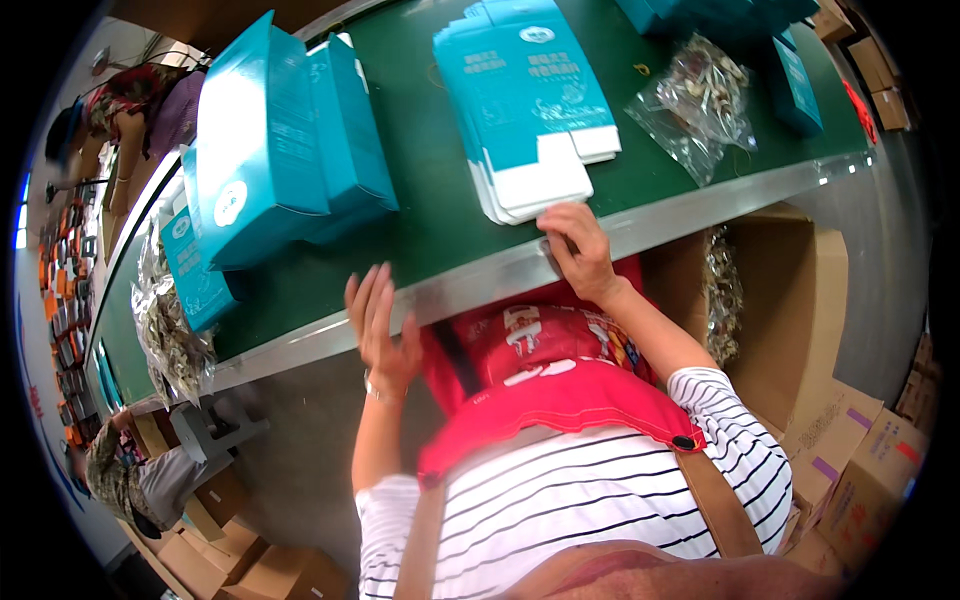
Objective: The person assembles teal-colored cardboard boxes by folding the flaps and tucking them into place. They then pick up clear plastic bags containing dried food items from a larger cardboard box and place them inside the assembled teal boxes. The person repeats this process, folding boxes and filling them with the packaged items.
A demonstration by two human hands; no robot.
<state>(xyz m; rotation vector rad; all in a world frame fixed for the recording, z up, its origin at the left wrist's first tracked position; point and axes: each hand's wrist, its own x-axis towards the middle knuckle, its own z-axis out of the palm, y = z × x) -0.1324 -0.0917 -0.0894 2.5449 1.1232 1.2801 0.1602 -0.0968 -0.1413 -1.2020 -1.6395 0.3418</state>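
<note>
Teal flat cartons [530, 100] lay stacked on the green belt [440, 215], long axis running away from its metal edge. Right hand [578, 250], fingers curled, touched the stack's near end; left hand [380, 325], fingers spread, hung empty below that edge.

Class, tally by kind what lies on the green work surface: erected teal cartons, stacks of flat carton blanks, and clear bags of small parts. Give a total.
Erected teal cartons: 2
Stacks of flat carton blanks: 1
Clear bags of small parts: 2
Total: 5
</note>
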